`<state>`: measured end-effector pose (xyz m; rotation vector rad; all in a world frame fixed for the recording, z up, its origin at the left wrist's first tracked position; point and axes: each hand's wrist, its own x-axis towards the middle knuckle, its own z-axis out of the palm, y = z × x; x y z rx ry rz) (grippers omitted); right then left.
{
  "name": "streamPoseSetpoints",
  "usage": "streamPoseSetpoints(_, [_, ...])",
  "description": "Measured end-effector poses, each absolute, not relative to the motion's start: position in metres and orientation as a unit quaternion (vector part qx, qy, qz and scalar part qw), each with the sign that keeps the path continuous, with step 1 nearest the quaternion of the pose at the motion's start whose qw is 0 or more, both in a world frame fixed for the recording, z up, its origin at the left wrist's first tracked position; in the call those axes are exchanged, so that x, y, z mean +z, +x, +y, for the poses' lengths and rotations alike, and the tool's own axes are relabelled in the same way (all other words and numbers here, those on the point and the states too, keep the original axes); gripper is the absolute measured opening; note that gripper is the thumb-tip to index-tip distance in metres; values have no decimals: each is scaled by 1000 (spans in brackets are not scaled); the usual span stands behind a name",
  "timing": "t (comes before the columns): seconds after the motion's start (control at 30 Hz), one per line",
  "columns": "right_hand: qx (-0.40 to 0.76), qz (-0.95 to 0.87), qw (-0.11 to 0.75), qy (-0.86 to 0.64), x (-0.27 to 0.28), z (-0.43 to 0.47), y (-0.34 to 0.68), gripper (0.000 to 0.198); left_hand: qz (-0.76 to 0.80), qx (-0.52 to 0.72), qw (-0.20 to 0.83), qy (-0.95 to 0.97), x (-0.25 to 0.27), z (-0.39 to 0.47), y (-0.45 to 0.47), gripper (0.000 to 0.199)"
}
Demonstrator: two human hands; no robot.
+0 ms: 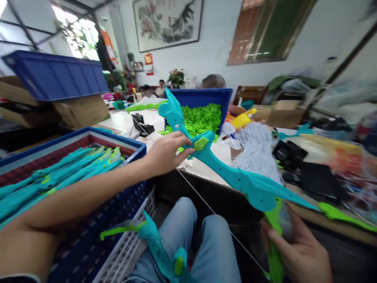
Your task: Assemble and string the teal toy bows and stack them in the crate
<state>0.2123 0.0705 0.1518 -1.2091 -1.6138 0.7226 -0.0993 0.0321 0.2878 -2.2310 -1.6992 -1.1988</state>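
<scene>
So what step are we looking at here? We see a turquoise bow-shaped frame point(219, 165) slung at a slant over our lap, and both our hands are on it

Yeah, we'd call it a two-handed handling step. Our left hand point(165, 155) looks to be pinching the frame's edge by the green insert point(201, 144), thumb and fingertips drawn together. Our right hand point(304, 247) is wrapped around the green limb point(273, 220) at the lower end. A white cord point(196, 190) runs tight-looking down to that limb, but its other end is hard for us to trace

OK, and what would the next move call for?

Our guess: a steady right grip, a light left one, and the cord kept clear of the second frame point(157, 245) lying on our legs. We'd mind the crate point(140, 152) on our left too, there's a pile of similar frames point(73, 169) in it

Any brands or writing?

Honestly, nothing we can read lol. The insert seems to carry a small mark, too tiny to make out. The red wall hanging point(149, 59) has gold on it, maybe a character, and the print on the yellow packet point(332, 151) is just blur to us
</scene>
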Motion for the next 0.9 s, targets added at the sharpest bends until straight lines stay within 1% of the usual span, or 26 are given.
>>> streamPoseSetpoints(0.07, [305, -643, 510, -483, 152, 71, 193, 77, -586, -445, -41, -676, 276, 22, -99, 21])
streamPoseSetpoints(0.17, [341, -614, 541, -462, 153, 66, 165, 78, -586, -542, -171, -578, 264, 19, -100, 36])
streamPoseSetpoints(0.27, [356, -622, 545, -436, 155, 62, 147, 73, -576, -582, -199, -539, 261, 19, -105, 36])
streamPoseSetpoints(0.37, [318, -641, 575, -397, 155, 64, 139, 71, -583, -582, -188, -535, 261, 15, -107, 33])
streamPoseSetpoints(0.43, [263, -659, 581, -398, 155, 67, 138, 68, -588, -579, -135, -548, 264, 8, -109, 31])
streamPoseSetpoints(0.47, [223, -673, 576, -407, 155, 69, 138, 63, -588, -575, -90, -562, 265, 4, -110, 28])
streamPoseSetpoints(0.53, [124, -705, 557, -421, 155, 73, 139, 49, -582, -562, -1, -587, 270, -5, -114, 22])
streamPoseSetpoints(0.6, [31, -737, 547, -395, 154, 76, 139, 32, -585, -563, 30, -583, 275, -14, -120, 19])
streamPoseSetpoints(0.63, [-2, -752, 545, -370, 153, 76, 138, 25, -590, -575, 13, -567, 276, -17, -122, 21])
streamPoseSetpoints(0.67, [-26, -767, 542, -343, 151, 76, 136, 20, -593, -593, -30, -544, 276, -20, -124, 24])
streamPoseSetpoints(0.7, [-45, -783, 534, -315, 149, 75, 133, 19, -591, -612, -98, -517, 276, -21, -125, 27])
streamPoseSetpoints(0.77, [-86, -809, 513, -274, 143, 72, 122, 21, -565, -639, -253, -456, 277, -20, -124, 36])
streamPoseSetpoints(0.8, [-107, -821, 499, -256, 140, 70, 115, 23, -545, -646, -315, -432, 278, -18, -123, 41])
streamPoseSetpoints(0.83, [-126, -833, 484, -234, 137, 68, 107, 25, -524, -652, -357, -416, 280, -15, -122, 44])
streamPoseSetpoints(0.9, [-154, -848, 471, -188, 133, 67, 91, 30, -498, -661, -393, -402, 288, -9, -121, 46])
